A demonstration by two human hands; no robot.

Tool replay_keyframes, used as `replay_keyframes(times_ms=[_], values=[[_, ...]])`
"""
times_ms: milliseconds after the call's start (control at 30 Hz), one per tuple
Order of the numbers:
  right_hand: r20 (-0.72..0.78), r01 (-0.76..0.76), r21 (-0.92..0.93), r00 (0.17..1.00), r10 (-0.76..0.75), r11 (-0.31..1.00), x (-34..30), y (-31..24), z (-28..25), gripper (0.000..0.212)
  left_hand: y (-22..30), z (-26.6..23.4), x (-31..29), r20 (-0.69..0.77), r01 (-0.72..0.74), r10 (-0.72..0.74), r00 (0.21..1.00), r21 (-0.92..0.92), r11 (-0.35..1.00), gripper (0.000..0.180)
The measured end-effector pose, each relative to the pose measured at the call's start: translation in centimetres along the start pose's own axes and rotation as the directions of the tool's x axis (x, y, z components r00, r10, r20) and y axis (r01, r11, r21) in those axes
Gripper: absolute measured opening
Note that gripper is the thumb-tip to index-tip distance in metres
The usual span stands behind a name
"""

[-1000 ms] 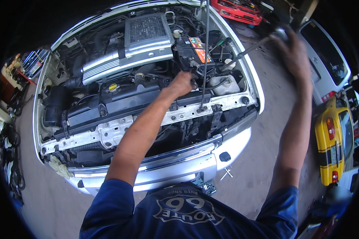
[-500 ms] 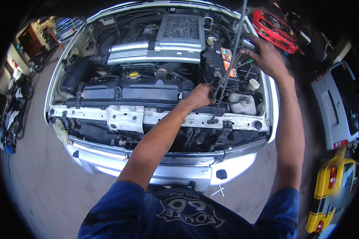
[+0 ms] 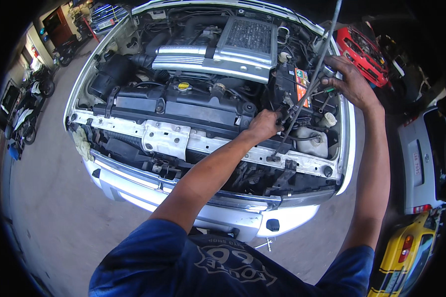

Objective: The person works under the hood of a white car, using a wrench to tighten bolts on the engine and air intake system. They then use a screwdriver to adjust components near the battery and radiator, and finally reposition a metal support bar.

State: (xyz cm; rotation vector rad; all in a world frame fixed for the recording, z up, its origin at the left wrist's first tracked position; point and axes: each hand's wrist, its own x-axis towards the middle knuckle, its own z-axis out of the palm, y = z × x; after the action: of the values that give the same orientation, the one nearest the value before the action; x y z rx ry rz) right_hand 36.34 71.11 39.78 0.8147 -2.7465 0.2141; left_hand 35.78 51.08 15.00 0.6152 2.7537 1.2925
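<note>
Over the front of the engine bay, my left hand [image 3: 265, 124] is closed beside the battery [image 3: 286, 81], next to the slanting hood prop rod [image 3: 309, 86]. Dark metal parts show at its fingertips, but what it grips is mostly hidden. Higher and to the right, my right hand [image 3: 354, 84] curls around a silvery, rounded object [image 3: 328, 71], just right of the rod; its exact kind is unclear. A green-handled tool [image 3: 329, 90] lies below that hand. The white plastic reservoir [image 3: 312, 142] sits in front of the battery, right of my left hand.
The silver engine cover [image 3: 208, 62] and the radiator's yellow cap [image 3: 184, 86] lie to the left. A white crossmember [image 3: 166, 138] spans the front. A cross-shaped metal tool [image 3: 268, 244] is on the floor. Red [image 3: 362, 54], white [image 3: 418, 163] and yellow [image 3: 404, 252] vehicles stand at right.
The view has shifted, so the car appears farther right and slightly turned. Both hands keep about the same places at the engine bay; the right still holds the silvery object.
</note>
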Motion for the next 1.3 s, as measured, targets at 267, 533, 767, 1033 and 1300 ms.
replay_keyframes(times_ms=[267, 533, 767, 1033, 1300], values=[[0.084, 0.077, 0.286, 0.991, -0.105, 0.955, 1.4, 1.3, 1.3, 0.062, 0.8, 0.5, -0.6, -0.341, -0.184, 0.122, 0.932, -0.154, 0.971, 0.042], [0.047, -0.085, -0.116, 0.995, 0.091, 0.99, 1.6, -2.0, 0.4, 0.051, 7.7, -3.0, 4.7, -0.33, -0.424, 0.273, 0.904, -0.608, 0.671, 0.037], [0.075, -0.169, -0.081, 0.982, 0.175, 0.982, -0.8, 3.0, -0.4, 0.049, 7.2, -1.8, 5.4, -0.315, -0.332, 0.126, 0.941, -0.775, 0.538, 0.027], [0.284, -0.387, -0.18, 0.86, 0.424, 0.904, -5.5, -3.5, -4.4, 0.048, 7.6, -1.5, 7.0, -0.304, -0.396, 0.265, 0.915, -0.56, 0.727, 0.025], [0.116, -0.127, -0.474, 0.972, 0.205, 0.871, -2.4, 3.2, -1.4, 0.039, 7.5, -0.8, 7.5, -0.274, -0.347, 0.226, 0.935, -0.569, 0.746, 0.054]])
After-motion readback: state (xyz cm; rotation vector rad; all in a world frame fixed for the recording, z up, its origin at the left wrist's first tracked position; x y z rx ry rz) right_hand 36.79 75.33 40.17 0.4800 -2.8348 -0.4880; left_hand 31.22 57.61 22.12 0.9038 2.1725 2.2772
